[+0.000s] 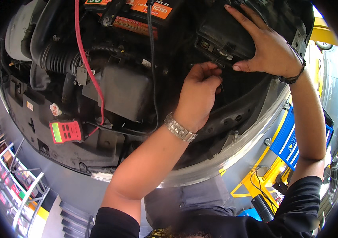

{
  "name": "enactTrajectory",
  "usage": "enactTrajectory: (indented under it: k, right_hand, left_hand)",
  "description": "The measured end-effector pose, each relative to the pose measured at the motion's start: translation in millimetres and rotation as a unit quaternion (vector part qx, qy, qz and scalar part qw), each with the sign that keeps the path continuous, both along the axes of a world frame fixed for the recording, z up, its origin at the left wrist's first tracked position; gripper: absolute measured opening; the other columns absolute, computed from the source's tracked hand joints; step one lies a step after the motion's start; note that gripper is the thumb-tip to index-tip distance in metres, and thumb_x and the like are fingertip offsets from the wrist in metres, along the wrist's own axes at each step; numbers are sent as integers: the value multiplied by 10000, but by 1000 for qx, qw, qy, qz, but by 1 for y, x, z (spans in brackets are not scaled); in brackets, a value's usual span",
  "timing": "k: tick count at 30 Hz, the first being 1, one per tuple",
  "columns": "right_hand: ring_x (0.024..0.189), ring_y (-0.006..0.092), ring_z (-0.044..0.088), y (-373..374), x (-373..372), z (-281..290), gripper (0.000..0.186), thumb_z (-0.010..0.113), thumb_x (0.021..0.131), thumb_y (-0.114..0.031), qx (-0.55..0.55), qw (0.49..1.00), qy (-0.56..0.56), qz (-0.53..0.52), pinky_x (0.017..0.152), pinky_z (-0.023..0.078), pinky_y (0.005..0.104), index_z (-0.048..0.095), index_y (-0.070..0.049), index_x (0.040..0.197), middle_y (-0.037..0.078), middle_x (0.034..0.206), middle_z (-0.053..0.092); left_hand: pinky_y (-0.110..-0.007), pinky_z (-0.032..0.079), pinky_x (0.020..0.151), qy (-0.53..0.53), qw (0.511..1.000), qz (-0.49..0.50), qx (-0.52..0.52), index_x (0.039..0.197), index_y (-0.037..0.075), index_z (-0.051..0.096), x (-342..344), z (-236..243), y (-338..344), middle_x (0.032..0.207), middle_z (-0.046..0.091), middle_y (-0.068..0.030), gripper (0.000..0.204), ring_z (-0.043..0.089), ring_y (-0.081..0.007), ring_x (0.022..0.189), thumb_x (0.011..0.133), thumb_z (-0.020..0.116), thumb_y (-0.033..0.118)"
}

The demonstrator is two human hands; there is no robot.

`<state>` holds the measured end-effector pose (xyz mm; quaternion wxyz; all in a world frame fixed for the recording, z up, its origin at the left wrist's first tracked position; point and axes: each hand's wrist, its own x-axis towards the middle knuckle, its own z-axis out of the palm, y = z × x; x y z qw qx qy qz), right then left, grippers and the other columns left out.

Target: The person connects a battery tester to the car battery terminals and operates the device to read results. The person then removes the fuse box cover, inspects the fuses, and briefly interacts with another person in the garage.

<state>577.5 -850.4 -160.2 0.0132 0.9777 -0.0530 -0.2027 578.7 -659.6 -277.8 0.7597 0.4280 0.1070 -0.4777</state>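
Observation:
My left hand (202,89), a silver watch at its wrist, has curled, pinched fingers at the lower front edge of a black fuse box (226,33); what they hold, if anything, is hidden. My right hand (270,53) is spread over that box, fingers stretched across its top and thumb at the lower edge. Left of both hands, a red handheld tester (65,131) lies in the engine bay with a red cable (82,49) and a black cable (153,91) running across. An orange-labelled battery (133,27) sits at the top.
An air box (123,93), ribbed hose (54,59) and radiator cap (55,109) fill the bay. Beyond its curved front edge stand a blue tool chest (292,135), yellow lift equipment (256,180) and a metal rack (30,190). Another car (333,91) is at right.

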Motion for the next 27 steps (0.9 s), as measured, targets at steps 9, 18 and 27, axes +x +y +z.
enactTrajectory:
  k: [9, 18, 27]
  right_hand:
    - [1181, 484, 562, -36, 12, -1, 1220, 873, 670, -531, 142, 989, -7, 41, 1003, 479, 442, 190, -153, 1607, 341, 1452, 315]
    - [1254, 310, 531, -17, -7, 15, 982, 783, 634, -91, 99, 985, -127, 65, 1069, 409, 336, 402, -138, 1537, 139, 1338, 510]
    - [1099, 497, 613, -38, 64, 33, 1186, 838, 712, -523, 102, 960, 197, 173, 1021, 484, 461, 122, -203, 1602, 365, 1509, 252]
  left_hand:
    - [-348, 483, 867, -3, 1000, 6, 9, 1197, 52, 589, -2, 0, 0, 1132, 650, -69, 308, 628, -180, 1010, 892, 606, 14]
    - [-322, 486, 859, -48, 998, 24, 21, 1234, 46, 561, -8, -2, -1, 1149, 638, -55, 330, 624, -155, 1001, 908, 608, 19]
    - [-320, 488, 850, -38, 999, 28, 16, 1226, 56, 566, -8, 0, 1, 1102, 656, -50, 322, 627, -151, 989, 911, 625, 36]
